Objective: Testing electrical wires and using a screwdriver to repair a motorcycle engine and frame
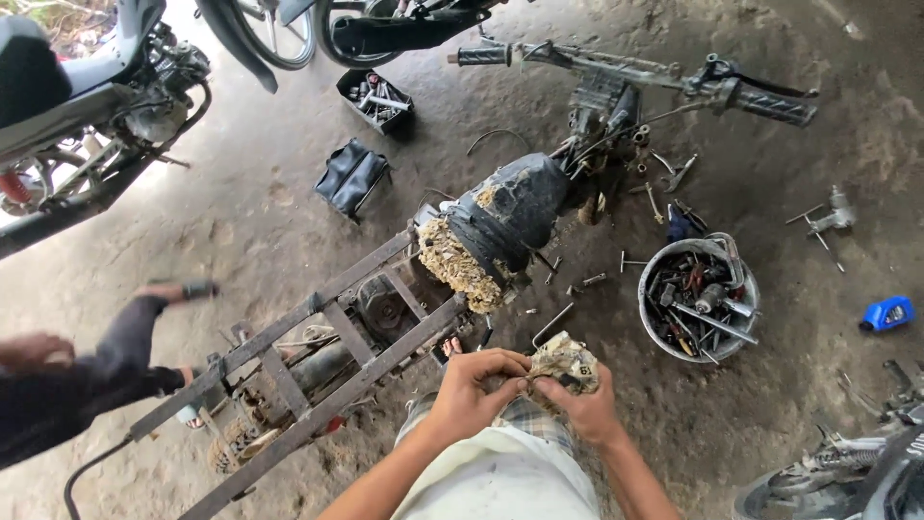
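Stripped motorcycle frame (327,356) sprawled diagonally over the dirty concrete floor (770,424), bare rails running from lower left up toward the handlebar (635,72) at the top. Grimy black fuel tank (510,217) mid-frame, with a crusty tan mass (457,265) stuck to its lower end. Exposed engine (385,308) just below that, between the rails.

Left of the frame: a parked grey motorcycle (87,96) up in the corner, and another person's dark sleeve (106,371) reaching in toward the frame's lower rail. Above the frame, a folded black pouch (351,176) and a black tray of sockets (375,98).

Right of the frame: metal bucket (698,300) packed with wrenches and spare bits, loose bolts and an L-shaped hex key (551,324) scattered between bucket and frame. Further right, well apart from the frame, a small blue bottle (886,314).

Just below the frame, near bottom centre: crumpled dirty rag (566,361), pinched from both sides. Left hand (472,390) with its grip clamped on the rag's left edge, right hand (582,404) with its grip closed on the underside, both held over the lap.
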